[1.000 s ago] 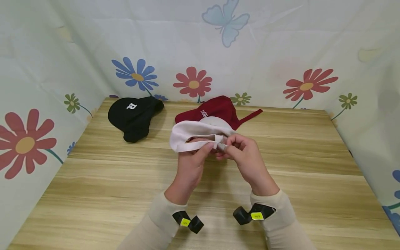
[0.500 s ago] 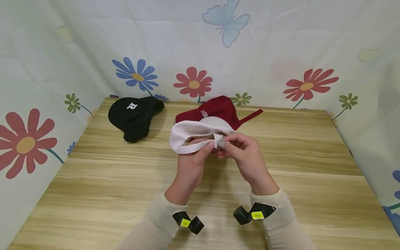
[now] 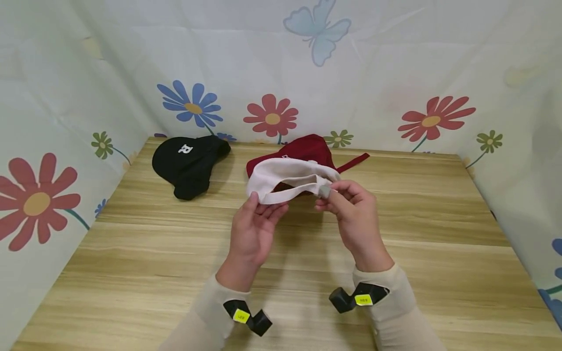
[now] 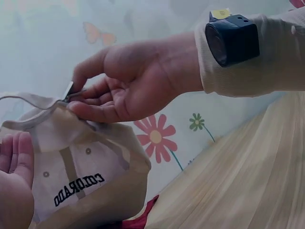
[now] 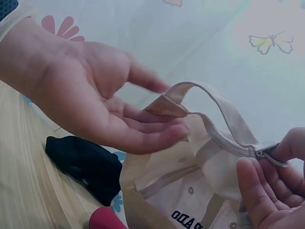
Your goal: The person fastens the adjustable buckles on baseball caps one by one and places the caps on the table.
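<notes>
A cream baseball cap [image 3: 274, 170] is held up over the table, its back opening and strap facing me. Dark COLORADO lettering shows on the cap [image 4: 114, 171] in the left wrist view, reading mirrored. My left hand [image 3: 251, 234] holds the left end of the back band, thumb on top and fingers underneath. My right hand [image 3: 360, 219] pinches the strap's right end beside a small metal buckle [image 5: 272, 149]. The strap arches in a loop between the hands in the right wrist view.
Behind the cream cap lies a dark red cap [image 3: 311, 146], partly covered by it, its strap stretching right. A black cap [image 3: 186, 168] with a white R rests at the back left of the wooden table [image 3: 145, 273]. A flower-printed curtain [image 3: 364, 83] surrounds the table.
My left hand has slid left along the band, away from the buckle, and turned more palm-up. The cream cap has risen slightly and shifted right. My right hand stays at the buckle end.
</notes>
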